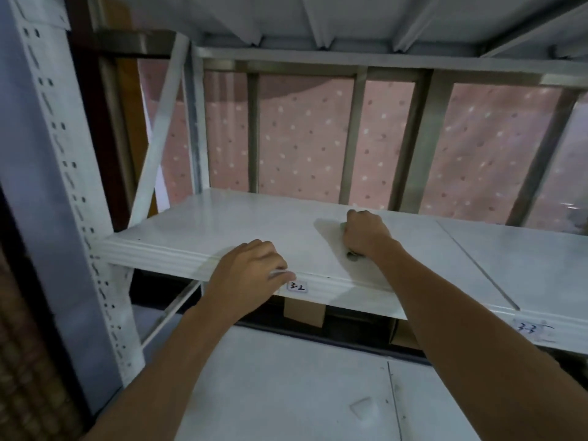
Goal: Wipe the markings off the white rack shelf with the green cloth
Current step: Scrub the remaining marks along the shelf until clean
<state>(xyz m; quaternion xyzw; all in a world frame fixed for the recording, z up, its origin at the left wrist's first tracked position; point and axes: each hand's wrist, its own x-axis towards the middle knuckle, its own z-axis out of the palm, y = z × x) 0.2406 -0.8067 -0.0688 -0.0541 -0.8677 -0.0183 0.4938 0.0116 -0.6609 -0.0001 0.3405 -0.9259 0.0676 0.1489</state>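
Green cloth (352, 256), mostly hidden, is clenched in right hand (366, 237) grip, apparently pressed on white rack shelf (241, 224) mid-depth. Shelf length runs leftward from it; front lip (165, 254) is clasped by left hand (251, 268).

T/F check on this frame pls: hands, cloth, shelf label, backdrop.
1. The right hand grips the green cloth on top of the white rack shelf. True.
2. The left hand is also on the cloth. False: it holds the shelf's front edge, apart from the cloth.
3. The label beside the left thumb reads 3-2. True.
4. A plain blue wall shows behind the rack. False: pink dotted fabric hangs there.
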